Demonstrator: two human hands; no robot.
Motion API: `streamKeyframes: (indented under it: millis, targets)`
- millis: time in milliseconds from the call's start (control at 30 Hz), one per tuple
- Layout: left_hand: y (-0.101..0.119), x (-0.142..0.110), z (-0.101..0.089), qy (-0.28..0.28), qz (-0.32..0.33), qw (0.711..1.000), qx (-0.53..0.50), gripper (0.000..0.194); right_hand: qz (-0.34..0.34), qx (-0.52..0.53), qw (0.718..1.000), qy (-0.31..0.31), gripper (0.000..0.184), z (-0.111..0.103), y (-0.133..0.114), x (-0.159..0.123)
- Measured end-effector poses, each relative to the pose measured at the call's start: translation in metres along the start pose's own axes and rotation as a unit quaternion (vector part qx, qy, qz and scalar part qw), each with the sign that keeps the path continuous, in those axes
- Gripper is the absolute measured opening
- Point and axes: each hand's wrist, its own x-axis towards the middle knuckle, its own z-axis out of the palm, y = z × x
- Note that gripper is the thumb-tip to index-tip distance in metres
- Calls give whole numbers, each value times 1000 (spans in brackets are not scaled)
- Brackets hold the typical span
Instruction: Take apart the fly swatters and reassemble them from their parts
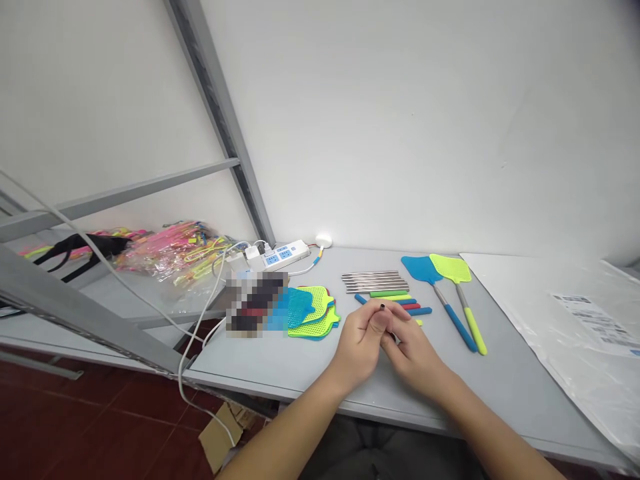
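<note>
My left hand point(361, 339) and my right hand point(411, 347) are pressed together above the front of the grey table, fingers closed. A small dark tip point(383, 307) shows between them; the rest of whatever they hold is hidden. Just behind my hands lie foam-like handle grips in blue point(423, 311), green point(389, 293) and other colours, partly covered by my fingers. Beyond these is a row of silver metal rods point(375, 281). Two assembled fly swatters, one blue point(423, 269) and one yellow-green point(451, 268), rest to the right. Loose swatter heads point(314, 313) are stacked at left.
A white power strip point(287, 255) with plugs and cables sits near the wall. Plastic-wrapped colourful goods point(175, 250) lie behind the metal rack post point(220, 100). White plastic packaging point(545, 320) covers the table's right side. A blurred patch point(255, 307) hides something at left.
</note>
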Motion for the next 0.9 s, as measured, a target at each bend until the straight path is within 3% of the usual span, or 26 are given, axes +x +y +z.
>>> streamKeyframes:
  millis: [233, 533, 600, 667, 733, 800, 900]
  targets:
    - [-5, -6, -2, 0, -6, 1000, -1, 40, 13, 1, 1000, -17, 23, 3, 1, -4]
    - [8, -8, -7, 8, -48, 999, 9, 40, 12, -19, 1000, 8, 18, 21, 7, -10]
    - [9, -10, -12, 26, -48, 998, 30, 41, 1, -47, 999, 4, 21, 24, 8, -11]
    - [9, -12, -26, 35, -8, 996, 87, 40, -1, -66, 998, 2, 15, 25, 8, -12]
    - [11, -14, -49, 22, 66, 977, 203, 34, 3, -73, 997, 12, 11, 23, 7, -14]
    - [13, -19, -77, -10, 137, 926, 351, 28, 17, -85, 996, 36, 12, 20, 7, -17]
    - [20, -34, -117, -13, 96, 854, 511, 43, 19, -124, 990, 60, 13, 16, 10, -23]
